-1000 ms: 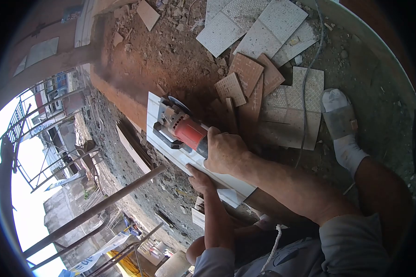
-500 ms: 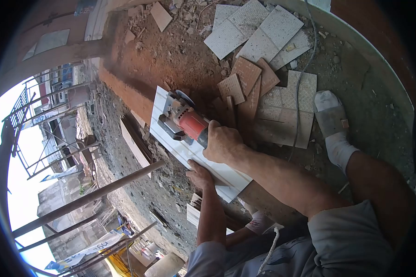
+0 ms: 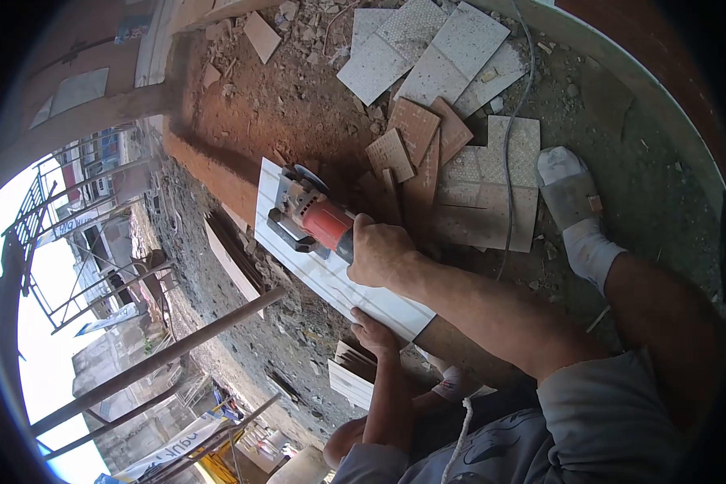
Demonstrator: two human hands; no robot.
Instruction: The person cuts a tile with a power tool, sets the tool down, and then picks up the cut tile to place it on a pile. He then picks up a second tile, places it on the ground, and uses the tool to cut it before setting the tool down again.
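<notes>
My right hand (image 3: 381, 253) is wrapped round the rear body of a red and black angle grinder (image 3: 327, 223). The grinder's disc and guard sit over the far end of a long white tile (image 3: 389, 303) with grey veining, right at its edge. A black side handle sticks out from the tool with no hand on it. My left hand (image 3: 374, 332) grips the tile's left edge near its close end, thumb on the top face and the other fingers partly hidden.
Patterned tiles (image 3: 476, 48) and brown tile pieces (image 3: 415, 133) lie on the rubble beyond. A grey cable (image 3: 509, 169) runs over tiles beside my sandalled foot (image 3: 569, 189). A metal pole (image 3: 169, 355) slants in from the left. Stacked tiles (image 3: 351, 379) stand near my left forearm.
My left hand has slid along the tile's edge toward its close end. My right hand keeps its hold on the grinder over the far end. The whole view has shifted slightly.
</notes>
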